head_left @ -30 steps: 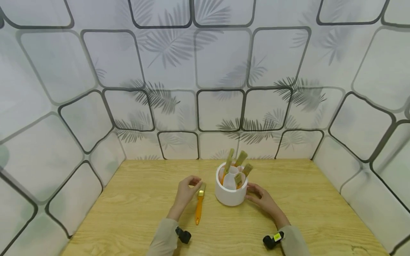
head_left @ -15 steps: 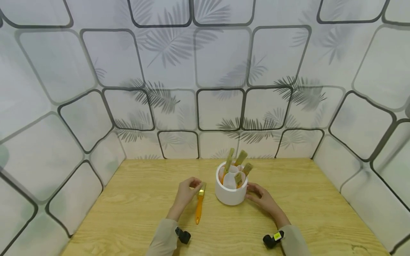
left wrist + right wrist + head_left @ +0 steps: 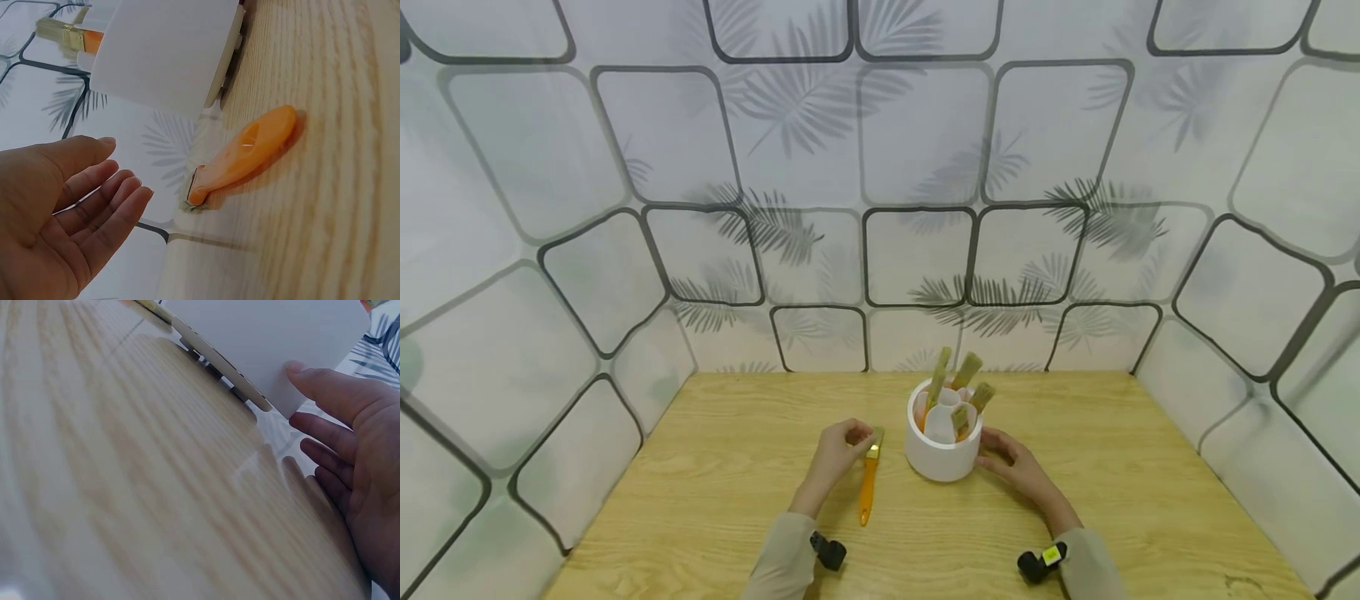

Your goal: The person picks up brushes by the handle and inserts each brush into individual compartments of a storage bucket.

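Note:
A paintbrush (image 3: 867,492) with an orange handle lies on the wooden table, bristles pointing away from me. My left hand (image 3: 837,454) is just left of its bristle end, fingers loosely bent; the left wrist view shows that hand (image 3: 75,212) holding nothing, beside the brush (image 3: 250,147). To the right stands a round white brush holder (image 3: 942,462) with several upright brushes (image 3: 967,368) in it, bristles up. My right hand (image 3: 1018,467) is at the holder's right side. In the right wrist view its thumb (image 3: 334,387) lies against the holder wall (image 3: 262,337), fingers relaxed beneath.
The wood-grain table (image 3: 722,483) reaches back to a patterned white wall covering (image 3: 805,183) that also runs along both sides. Small black cameras (image 3: 828,552) sit on both wrists. Small feet (image 3: 212,370) show under the holder's base.

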`<state>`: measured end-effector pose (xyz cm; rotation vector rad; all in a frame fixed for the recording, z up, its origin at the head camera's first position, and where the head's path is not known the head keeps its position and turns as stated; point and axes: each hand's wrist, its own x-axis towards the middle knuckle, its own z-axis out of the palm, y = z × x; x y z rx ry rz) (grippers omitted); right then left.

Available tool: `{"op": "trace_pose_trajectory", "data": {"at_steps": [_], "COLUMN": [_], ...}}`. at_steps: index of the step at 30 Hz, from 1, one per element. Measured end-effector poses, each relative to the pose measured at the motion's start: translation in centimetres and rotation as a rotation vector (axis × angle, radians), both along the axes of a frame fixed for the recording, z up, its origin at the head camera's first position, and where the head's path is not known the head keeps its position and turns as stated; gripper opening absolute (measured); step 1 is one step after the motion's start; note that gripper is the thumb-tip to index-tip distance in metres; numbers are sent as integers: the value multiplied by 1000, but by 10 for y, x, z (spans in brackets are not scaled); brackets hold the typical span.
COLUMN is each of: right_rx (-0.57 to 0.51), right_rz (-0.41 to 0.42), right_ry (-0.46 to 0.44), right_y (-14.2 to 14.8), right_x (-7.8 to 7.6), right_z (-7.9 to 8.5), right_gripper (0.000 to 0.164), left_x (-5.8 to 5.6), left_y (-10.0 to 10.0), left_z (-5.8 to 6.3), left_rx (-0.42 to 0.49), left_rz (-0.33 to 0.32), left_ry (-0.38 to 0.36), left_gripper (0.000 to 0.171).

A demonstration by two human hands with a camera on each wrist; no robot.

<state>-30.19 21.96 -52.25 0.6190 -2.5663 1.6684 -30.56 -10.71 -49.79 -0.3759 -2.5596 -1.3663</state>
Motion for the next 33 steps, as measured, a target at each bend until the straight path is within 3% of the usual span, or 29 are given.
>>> {"op": "trace_pose_trajectory", "data": {"at_steps": [20, 33], "right_rx": [-20, -13], "right_rz": [38, 24], "right_ry": [2, 23], "right_y": [2, 2], "right_x": [-3, -3], "right_z": [-2, -3], "right_gripper": [52, 50], "left_x": [-1, 5], "left_y": [-3, -3], "left_z": [-3, -3], "left_rx": [-47, -57], "left_rz": [-26, -73], "left_ry": [-64, -176], "left_gripper": [11, 16]}}
